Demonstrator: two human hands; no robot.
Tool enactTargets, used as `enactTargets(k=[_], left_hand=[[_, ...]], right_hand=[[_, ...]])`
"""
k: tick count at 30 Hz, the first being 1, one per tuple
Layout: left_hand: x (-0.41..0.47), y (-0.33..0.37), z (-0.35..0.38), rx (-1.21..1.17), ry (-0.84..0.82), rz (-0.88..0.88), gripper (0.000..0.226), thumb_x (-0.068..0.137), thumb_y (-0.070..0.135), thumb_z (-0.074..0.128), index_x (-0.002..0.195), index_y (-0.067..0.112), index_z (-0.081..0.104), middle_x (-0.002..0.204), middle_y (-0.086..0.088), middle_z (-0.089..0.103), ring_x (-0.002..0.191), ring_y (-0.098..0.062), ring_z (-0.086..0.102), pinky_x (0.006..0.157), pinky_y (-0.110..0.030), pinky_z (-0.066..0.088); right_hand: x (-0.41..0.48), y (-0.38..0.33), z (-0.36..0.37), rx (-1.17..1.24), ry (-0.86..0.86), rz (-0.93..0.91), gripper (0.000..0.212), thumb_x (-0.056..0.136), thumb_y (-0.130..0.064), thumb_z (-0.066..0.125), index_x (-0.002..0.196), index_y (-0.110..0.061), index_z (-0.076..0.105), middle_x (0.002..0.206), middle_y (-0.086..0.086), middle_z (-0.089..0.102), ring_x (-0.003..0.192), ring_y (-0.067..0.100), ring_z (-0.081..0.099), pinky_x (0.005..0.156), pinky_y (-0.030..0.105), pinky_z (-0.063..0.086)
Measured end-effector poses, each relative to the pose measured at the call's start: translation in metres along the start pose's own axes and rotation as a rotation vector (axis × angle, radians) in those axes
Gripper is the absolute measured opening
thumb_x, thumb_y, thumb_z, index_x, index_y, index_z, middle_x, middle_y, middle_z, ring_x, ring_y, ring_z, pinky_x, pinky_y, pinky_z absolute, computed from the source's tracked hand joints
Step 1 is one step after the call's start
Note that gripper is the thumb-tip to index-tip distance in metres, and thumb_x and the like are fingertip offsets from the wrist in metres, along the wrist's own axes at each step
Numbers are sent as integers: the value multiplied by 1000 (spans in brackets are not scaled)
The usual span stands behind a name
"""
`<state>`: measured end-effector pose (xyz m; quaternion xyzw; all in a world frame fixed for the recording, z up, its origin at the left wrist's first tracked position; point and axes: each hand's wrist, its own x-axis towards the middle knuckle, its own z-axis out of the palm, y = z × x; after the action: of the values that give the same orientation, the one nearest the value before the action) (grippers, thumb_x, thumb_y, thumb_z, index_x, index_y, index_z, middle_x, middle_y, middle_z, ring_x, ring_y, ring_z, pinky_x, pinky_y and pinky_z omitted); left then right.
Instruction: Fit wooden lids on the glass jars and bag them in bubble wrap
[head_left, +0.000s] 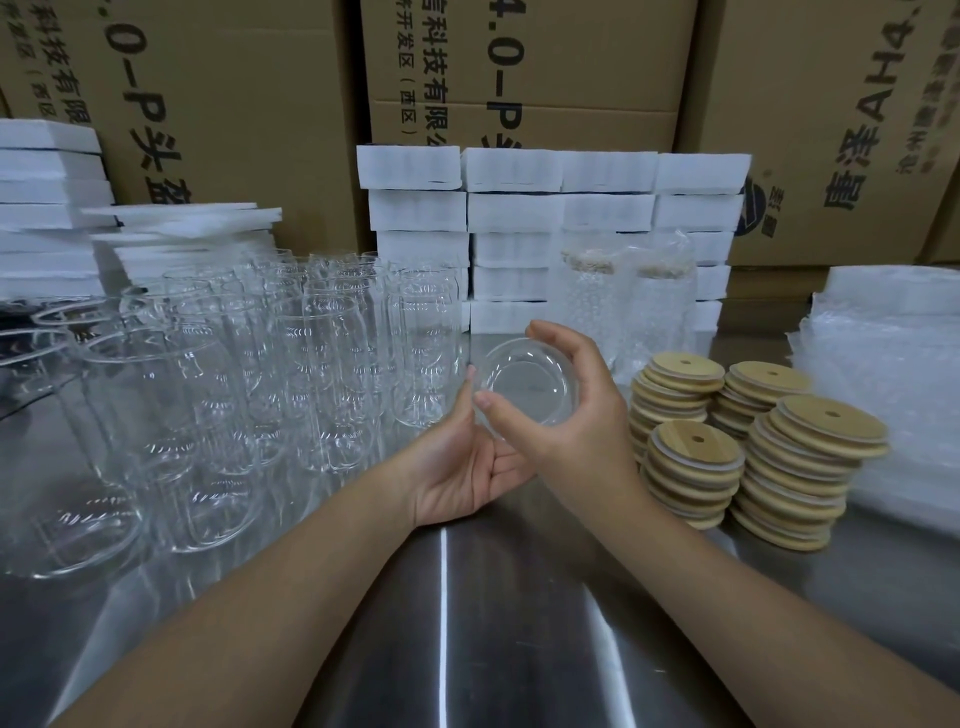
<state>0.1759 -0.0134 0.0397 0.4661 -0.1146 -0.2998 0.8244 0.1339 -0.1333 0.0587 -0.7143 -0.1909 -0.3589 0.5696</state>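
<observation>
Right hand (582, 415) curls thumb and fingers round a lidless glass jar (524, 387), held above the steel table (493, 623), its open end toward the camera; left hand (462, 467) lies palm-up beneath it, fingers straight, touching the jar's side; stacks of wooden lids (696, 441) stand just right of the hands; bubble wrap (883, 374) is piled at far right; empty jars (311, 353) crowd the left; two bagged jars (623, 301) stand behind.
</observation>
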Motion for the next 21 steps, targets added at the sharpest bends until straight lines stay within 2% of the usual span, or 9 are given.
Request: enactTargets(k=[2, 7, 10, 14, 17, 21], left_hand=[[0, 0, 1, 9, -2, -10, 78, 93, 66, 25, 121, 2, 59, 116, -22, 67, 91, -23, 73, 85, -28, 56], [-1, 2, 7, 38, 25, -7, 88, 80, 69, 34, 132, -1, 49, 125, -22, 61, 89, -20, 72, 89, -27, 52], [-1, 2, 9, 49, 45, -8, 92, 73, 69, 37, 132, -1, 49, 110, -19, 68, 85, -19, 72, 84, -25, 55], [-1, 2, 11, 40, 90, -2, 87, 76, 69, 37, 127, 1, 53, 104, -19, 68, 81, -19, 73, 76, -24, 59], [-3, 3, 13, 60, 120, 2, 84, 85, 69, 31, 130, 2, 51, 113, -20, 65, 85, -19, 71, 77, -24, 58], [-5, 3, 17, 67, 136, -1, 84, 87, 69, 31, 132, 1, 52, 110, -20, 65, 91, -21, 68, 77, -25, 58]], right_hand=[[1, 0, 0, -2, 14, 4, 58, 61, -41, 79, 112, -36, 52, 116, -19, 58, 114, -5, 53, 98, 12, 38], [3, -1, -1, 14, 47, 27, 51, 59, -43, 80, 103, -41, 54, 110, -19, 61, 111, -4, 55, 97, 17, 41], [4, -1, -1, 31, 64, 42, 48, 60, -42, 80, 101, -38, 56, 109, -16, 62, 110, -3, 56, 98, 22, 43], [5, 1, -2, 63, 83, 74, 47, 61, -43, 79, 101, -31, 59, 104, -13, 64, 106, 1, 59, 97, 26, 46], [6, 2, -2, 79, 88, 95, 48, 62, -47, 78, 102, -28, 59, 103, -11, 65, 104, 4, 61, 96, 32, 48], [7, 4, -2, 104, 99, 109, 49, 61, -56, 75, 100, -30, 60, 100, -13, 66, 99, 2, 62, 90, 27, 48]])
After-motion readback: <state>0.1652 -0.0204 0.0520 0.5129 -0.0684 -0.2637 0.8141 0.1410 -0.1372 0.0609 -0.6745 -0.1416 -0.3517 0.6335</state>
